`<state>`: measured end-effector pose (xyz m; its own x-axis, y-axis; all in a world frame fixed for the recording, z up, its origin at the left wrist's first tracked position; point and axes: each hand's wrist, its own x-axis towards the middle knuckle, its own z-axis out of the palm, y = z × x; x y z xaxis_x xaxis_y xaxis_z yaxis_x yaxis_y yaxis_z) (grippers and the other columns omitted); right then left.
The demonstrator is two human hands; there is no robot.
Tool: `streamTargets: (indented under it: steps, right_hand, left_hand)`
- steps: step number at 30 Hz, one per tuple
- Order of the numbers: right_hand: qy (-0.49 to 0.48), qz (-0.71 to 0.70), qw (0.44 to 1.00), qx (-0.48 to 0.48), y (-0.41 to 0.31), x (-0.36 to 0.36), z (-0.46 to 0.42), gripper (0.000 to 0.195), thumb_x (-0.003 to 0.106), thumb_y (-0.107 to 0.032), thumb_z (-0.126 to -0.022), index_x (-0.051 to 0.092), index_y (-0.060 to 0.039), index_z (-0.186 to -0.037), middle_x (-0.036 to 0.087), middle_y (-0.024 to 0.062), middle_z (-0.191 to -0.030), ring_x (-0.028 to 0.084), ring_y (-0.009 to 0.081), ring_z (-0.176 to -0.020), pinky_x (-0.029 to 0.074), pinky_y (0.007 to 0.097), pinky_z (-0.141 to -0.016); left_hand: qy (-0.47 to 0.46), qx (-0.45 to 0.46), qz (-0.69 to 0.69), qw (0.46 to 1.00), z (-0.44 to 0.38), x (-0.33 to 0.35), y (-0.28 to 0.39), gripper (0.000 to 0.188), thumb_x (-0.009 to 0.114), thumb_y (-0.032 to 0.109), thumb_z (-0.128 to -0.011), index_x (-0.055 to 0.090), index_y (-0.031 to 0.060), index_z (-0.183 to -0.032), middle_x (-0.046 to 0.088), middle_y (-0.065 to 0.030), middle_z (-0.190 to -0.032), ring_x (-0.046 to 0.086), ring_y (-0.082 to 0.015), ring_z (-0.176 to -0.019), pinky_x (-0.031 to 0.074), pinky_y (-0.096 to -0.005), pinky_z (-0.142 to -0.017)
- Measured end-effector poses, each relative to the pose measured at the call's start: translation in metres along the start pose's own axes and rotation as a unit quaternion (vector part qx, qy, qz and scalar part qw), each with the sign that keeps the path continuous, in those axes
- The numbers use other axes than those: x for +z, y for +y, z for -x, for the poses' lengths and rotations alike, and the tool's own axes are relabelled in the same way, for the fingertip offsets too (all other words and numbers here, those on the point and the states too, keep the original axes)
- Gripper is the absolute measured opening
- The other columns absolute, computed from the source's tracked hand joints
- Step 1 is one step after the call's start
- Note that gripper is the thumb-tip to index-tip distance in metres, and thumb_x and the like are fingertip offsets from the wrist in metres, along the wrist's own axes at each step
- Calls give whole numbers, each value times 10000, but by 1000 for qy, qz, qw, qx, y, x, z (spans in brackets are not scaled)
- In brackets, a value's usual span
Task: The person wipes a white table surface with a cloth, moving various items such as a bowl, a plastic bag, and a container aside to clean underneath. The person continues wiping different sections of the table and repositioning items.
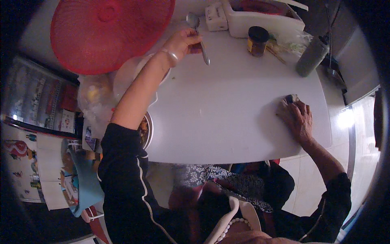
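My left hand (184, 42) reaches to the far side of the white table (213, 100), with its fingers closed around a metal spoon (205, 55). The spoon's bowl points away from me and its handle end points back over the tabletop. A bracelet circles that wrist. Under my left forearm, bowls are partly hidden; one white-rimmed bowl (148, 131) holds brown food. At the right side of the table, my right hand (300, 117) presses down on a crumpled greyish cloth (291, 98), which is mostly covered by the fingers.
A red mesh food cover (106, 36) leans over the far left. Along the back stand a small white box (216, 18), a white foam box (259, 21) and a dark-lidded jar (258, 42). Beyond are a clear plastic bag (292, 42) and a grey-green bottle (312, 58).
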<state>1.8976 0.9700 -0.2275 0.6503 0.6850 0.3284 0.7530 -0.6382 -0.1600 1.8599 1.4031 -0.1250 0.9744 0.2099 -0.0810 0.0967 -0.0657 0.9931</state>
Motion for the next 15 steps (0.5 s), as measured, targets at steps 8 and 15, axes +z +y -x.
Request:
streamTargets:
  steps: [8, 15]
  right_hand:
    - [26, 5, 1000, -6, 8, 8, 5, 412, 599, -303, -728, 507, -138, -1094, 446, 130, -1112, 418, 324, -1007, 350, 439, -853]
    - [0, -8, 1000, 13, 4, 2, 4, 394, 592, -318, -736, 517, -150, -1085, 452, 124, -1112, 417, 318, -1021, 341, 433, -875]
  left_hand:
    - [-69, -123, 98, 985, 36, 98, -18, 124, 598, 181, -798, 554, 77, -848, 593, -29, -794, 593, -151, -728, 507, -288, -643]
    - [-54, -187, 141, 971, -29, 220, -77, 139, 594, 120, -782, 550, 2, -841, 602, -111, -748, 612, -201, -617, 527, -290, -493]
